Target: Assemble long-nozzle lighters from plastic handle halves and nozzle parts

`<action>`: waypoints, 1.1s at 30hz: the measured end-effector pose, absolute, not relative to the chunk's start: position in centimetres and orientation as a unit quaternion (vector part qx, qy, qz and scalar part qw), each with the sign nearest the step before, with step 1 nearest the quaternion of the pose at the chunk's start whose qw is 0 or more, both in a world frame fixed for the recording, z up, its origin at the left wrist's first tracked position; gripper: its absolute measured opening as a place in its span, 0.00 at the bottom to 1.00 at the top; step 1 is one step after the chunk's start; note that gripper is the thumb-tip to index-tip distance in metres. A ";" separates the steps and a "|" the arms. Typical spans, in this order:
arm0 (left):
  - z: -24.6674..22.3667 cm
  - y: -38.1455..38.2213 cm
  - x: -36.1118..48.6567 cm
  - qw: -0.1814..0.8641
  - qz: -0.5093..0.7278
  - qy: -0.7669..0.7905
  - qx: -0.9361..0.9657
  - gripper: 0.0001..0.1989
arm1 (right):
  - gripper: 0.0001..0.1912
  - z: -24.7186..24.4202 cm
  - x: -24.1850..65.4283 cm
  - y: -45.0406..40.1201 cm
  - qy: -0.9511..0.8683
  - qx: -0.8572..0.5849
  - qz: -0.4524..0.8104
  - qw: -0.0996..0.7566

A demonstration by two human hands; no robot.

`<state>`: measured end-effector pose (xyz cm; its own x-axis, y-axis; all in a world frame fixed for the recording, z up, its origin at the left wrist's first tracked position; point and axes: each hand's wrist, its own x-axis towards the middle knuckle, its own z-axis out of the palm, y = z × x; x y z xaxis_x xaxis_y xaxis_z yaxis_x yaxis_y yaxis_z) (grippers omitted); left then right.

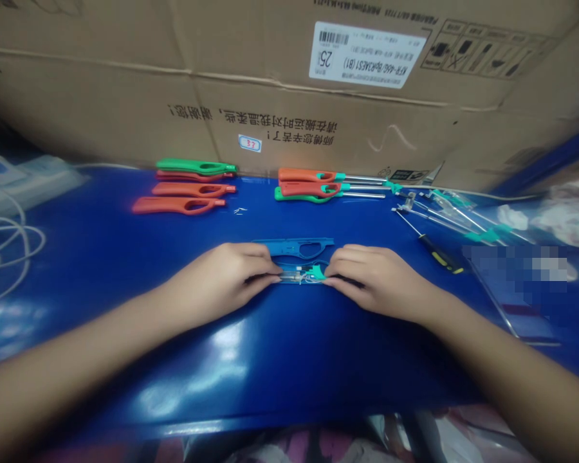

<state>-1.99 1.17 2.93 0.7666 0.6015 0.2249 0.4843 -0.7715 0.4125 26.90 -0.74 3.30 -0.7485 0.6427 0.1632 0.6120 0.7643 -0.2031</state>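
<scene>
Between my two hands lies an opened blue gas lighter shell (295,280) with a clear part, thin wires and a green trigger piece (314,272) in it. My left hand (245,273) pinches its left end, thumb and fingers closed. At the right end, near the green piece, my right hand (359,273) is closed in a pinch too. The fingertips hide both ends. Just behind, another blue lighter shell half (292,247) with an oval finger hole lies on the table, close to the fingers of my left hand.
Orange and green lighter shells (186,205) lie back left on the blue table (251,379). Lighters with metal nozzles (313,188) rest behind. At right are loose nozzle assemblies (456,209), a screwdriver (439,255) and a phone-like slab (516,302). A cardboard box (125,96) walls the back; white cable (24,244) coils left.
</scene>
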 end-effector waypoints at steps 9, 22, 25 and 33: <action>2.6 0.6 -1.8 0.157 0.167 0.299 0.926 0.12 | 0.05 3.2 27.1 -0.2 -0.896 -0.368 0.201 0.146; 2.2 0.5 -1.7 0.130 0.167 0.293 0.932 0.13 | 0.05 3.6 27.2 -0.7 -0.909 -0.366 0.150 0.129; 2.1 0.5 -1.8 0.131 0.171 0.291 0.932 0.13 | 0.05 3.9 27.1 -0.9 -0.916 -0.363 0.120 0.118; 2.3 0.7 -2.0 0.139 0.170 0.276 0.936 0.13 | 0.10 4.2 27.5 -1.1 -0.921 -0.360 0.110 0.105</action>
<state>-1.99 0.70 2.28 0.7895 0.5643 0.2414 0.4701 -0.8089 0.3532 27.53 -1.06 4.20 -0.7190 0.6855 0.1146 0.6394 0.7171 -0.2774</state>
